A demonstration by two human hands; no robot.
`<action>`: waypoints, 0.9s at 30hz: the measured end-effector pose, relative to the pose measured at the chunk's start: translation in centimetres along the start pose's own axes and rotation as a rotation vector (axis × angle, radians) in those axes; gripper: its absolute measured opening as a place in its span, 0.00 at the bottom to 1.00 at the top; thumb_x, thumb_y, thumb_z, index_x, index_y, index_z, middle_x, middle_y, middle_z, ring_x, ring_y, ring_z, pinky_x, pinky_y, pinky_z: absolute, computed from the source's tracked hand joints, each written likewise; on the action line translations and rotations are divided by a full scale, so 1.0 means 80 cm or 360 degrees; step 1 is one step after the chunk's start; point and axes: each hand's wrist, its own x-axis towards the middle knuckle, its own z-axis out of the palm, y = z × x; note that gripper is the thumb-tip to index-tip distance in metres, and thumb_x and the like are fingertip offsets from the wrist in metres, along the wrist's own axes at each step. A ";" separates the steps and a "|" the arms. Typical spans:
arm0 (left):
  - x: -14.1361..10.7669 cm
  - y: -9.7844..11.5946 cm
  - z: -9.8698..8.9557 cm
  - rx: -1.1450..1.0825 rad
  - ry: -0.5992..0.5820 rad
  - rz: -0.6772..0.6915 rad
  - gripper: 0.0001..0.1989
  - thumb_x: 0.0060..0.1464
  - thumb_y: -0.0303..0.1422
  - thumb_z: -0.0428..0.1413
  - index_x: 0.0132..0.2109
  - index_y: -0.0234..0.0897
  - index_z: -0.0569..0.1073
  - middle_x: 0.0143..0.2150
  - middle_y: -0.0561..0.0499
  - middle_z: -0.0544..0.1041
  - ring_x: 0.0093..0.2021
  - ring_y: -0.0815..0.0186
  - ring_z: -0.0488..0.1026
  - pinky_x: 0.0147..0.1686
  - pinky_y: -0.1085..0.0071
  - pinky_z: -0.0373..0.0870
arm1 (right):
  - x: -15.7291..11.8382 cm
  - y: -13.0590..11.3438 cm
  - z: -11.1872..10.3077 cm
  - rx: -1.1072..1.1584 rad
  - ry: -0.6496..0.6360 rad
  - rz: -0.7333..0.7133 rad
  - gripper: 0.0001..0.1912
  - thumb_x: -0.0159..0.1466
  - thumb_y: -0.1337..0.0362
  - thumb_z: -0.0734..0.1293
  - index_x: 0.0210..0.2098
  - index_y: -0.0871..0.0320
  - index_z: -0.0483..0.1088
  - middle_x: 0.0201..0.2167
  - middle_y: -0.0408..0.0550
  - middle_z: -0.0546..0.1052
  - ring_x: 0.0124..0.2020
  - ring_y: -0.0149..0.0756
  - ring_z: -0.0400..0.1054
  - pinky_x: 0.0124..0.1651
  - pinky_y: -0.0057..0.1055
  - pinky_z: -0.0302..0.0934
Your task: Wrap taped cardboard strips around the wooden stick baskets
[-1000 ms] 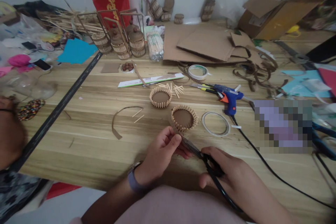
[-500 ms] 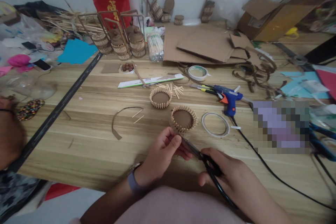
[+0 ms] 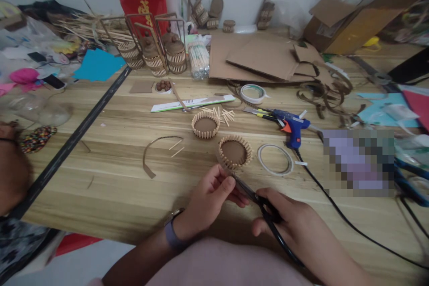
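Note:
Black-handled scissors (image 3: 270, 214) are held in my right hand (image 3: 298, 228), their blades pointing up and left. My left hand (image 3: 209, 199) pinches a thin brown cardboard strip (image 3: 223, 161) between thumb and fingers, beside the blade tips. The strip rises along the left edge of a round brown base ringed with short sticks (image 3: 234, 152). A second stick-ringed base (image 3: 205, 126) sits behind it to the left. A roll of white tape (image 3: 275, 159) lies to the right. Left of my hands rest a curved cardboard strip (image 3: 145, 161) and two loose sticks (image 3: 177, 152).
A blue glue gun (image 3: 293, 125) and its black cord lie to the right. Farther back are cardboard sheets (image 3: 258, 58), small woven-look baskets (image 3: 176, 56) and a green-edged white strip (image 3: 201, 103). Another person's arm (image 3: 13, 170) rests at the left edge.
My left hand has shifted very slightly right and down, still pinching the strip. The scissors stay at nearly the same place in my right hand.

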 end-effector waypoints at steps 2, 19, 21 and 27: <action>0.000 0.000 0.000 -0.0012 -0.0007 -0.0005 0.22 0.54 0.49 0.62 0.36 0.35 0.66 0.28 0.50 0.78 0.26 0.67 0.77 0.30 0.72 0.73 | 0.001 -0.002 -0.001 0.0035 -0.0033 0.0026 0.12 0.67 0.51 0.61 0.38 0.53 0.68 0.26 0.43 0.79 0.25 0.36 0.73 0.26 0.27 0.63; -0.002 -0.002 0.000 0.0028 -0.0003 0.0000 0.22 0.54 0.50 0.61 0.37 0.35 0.67 0.28 0.50 0.78 0.26 0.66 0.76 0.30 0.71 0.73 | 0.004 -0.007 0.002 0.0224 -0.0033 0.0080 0.15 0.66 0.49 0.60 0.35 0.53 0.67 0.24 0.44 0.79 0.24 0.36 0.72 0.27 0.28 0.64; -0.002 -0.002 0.000 0.0006 -0.0007 -0.0005 0.22 0.54 0.49 0.62 0.37 0.35 0.67 0.29 0.50 0.78 0.26 0.67 0.76 0.30 0.71 0.73 | 0.004 -0.008 0.005 0.0240 -0.0026 0.0082 0.15 0.66 0.49 0.60 0.34 0.53 0.68 0.25 0.44 0.79 0.24 0.36 0.73 0.28 0.28 0.64; -0.001 -0.004 0.000 -0.0013 0.0060 -0.0005 0.22 0.53 0.49 0.63 0.36 0.34 0.68 0.28 0.49 0.78 0.27 0.67 0.77 0.29 0.72 0.72 | -0.006 0.018 -0.005 0.0064 0.0247 0.0127 0.15 0.65 0.47 0.62 0.40 0.51 0.70 0.26 0.44 0.80 0.24 0.38 0.74 0.27 0.30 0.65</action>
